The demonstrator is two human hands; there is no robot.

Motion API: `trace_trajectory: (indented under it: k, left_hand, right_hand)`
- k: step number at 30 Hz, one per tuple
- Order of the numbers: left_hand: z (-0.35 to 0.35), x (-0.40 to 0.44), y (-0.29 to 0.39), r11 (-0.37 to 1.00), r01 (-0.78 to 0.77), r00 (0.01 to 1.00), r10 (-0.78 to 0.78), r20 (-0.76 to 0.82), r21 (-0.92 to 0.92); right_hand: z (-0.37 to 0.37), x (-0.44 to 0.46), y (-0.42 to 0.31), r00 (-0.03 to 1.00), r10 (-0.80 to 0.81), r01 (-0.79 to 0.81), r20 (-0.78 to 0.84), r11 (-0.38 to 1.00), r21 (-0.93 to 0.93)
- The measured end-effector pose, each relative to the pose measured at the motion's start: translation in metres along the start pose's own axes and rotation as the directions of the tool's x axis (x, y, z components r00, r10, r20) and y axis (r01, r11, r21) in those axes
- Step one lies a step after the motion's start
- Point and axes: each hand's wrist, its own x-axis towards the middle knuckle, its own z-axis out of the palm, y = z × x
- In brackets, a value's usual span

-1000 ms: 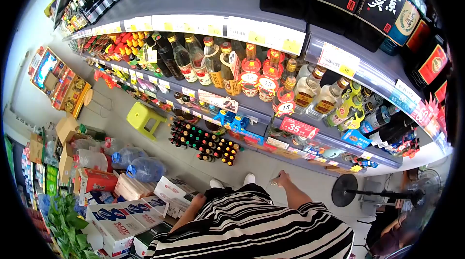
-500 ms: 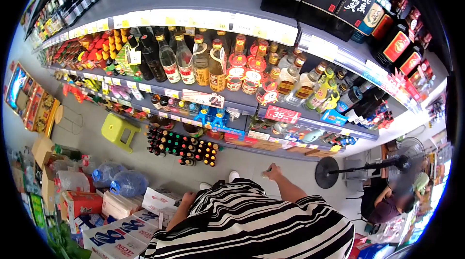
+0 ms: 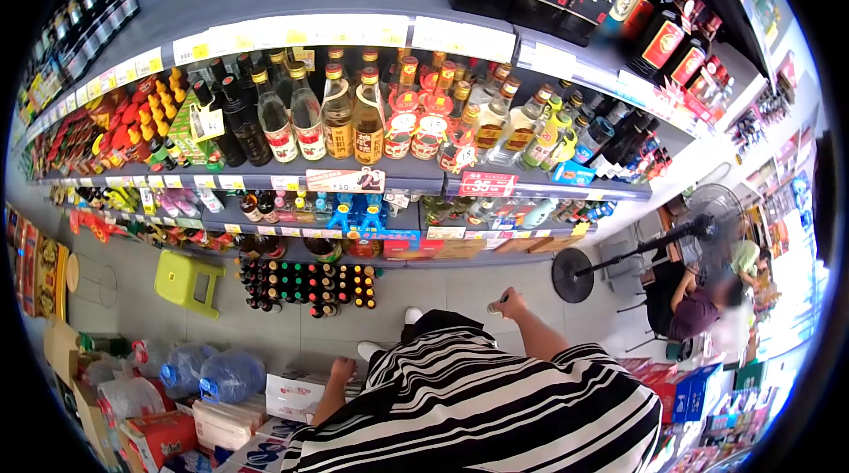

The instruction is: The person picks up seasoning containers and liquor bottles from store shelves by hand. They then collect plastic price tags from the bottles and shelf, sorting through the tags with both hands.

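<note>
My right hand [image 3: 510,303] is out in front of the striped shirt, above the grey floor, its fingers closed on a small object too small to make out. Low on the other side, my left hand [image 3: 342,370] hangs beside a white carton [image 3: 292,395]; its fingers are too small to read. Beyond both hands, a shelf [image 3: 424,181] holds glass bottles [image 3: 338,115] with price tags along its edge. Many dark bottles with coloured caps [image 3: 305,283] stand on the floor at the shelf's foot.
A green stool [image 3: 188,281] stands on the left. Large plastic bottles [image 3: 232,376] and boxes [image 3: 159,438] are stacked at lower left. A standing fan [image 3: 703,225] with a round base [image 3: 573,276] is on the right, near a seated person [image 3: 694,309] and another person [image 3: 747,261].
The view has turned rightward, so shelf, stool and floor bottles lie further left, and more of the right side and its people shows. My right hand still holds the small object.
</note>
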Motion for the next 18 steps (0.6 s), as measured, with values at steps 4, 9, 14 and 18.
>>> trace_trajectory:
  k: [4,9,14,18]
  left_hand:
    - [-0.01,0.001,-0.003,0.994,0.108,0.993,-0.108,-0.038,0.015]
    - [-0.031,0.023,-0.023,0.959,0.209,0.971,-0.179,0.16,-0.194]
    - [-0.045,0.053,-0.052,0.91,0.193,0.973,-0.13,0.189,-0.367]
    - [-0.022,0.031,-0.034,0.992,0.047,0.997,-0.04,0.064,-0.113]
  right_hand:
    - [0.004,-0.006,0.008,0.987,-0.009,0.001,-0.161,0.999,-0.052]
    - [0.011,-0.01,0.018,0.977,-0.083,0.051,-0.198,0.986,-0.162]
    - [0.004,-0.003,-0.002,1.0,-0.003,0.001,-0.012,0.988,-0.152]
    - [0.005,0.032,-0.01,0.995,-0.1,0.104,0.027,0.972,-0.209]
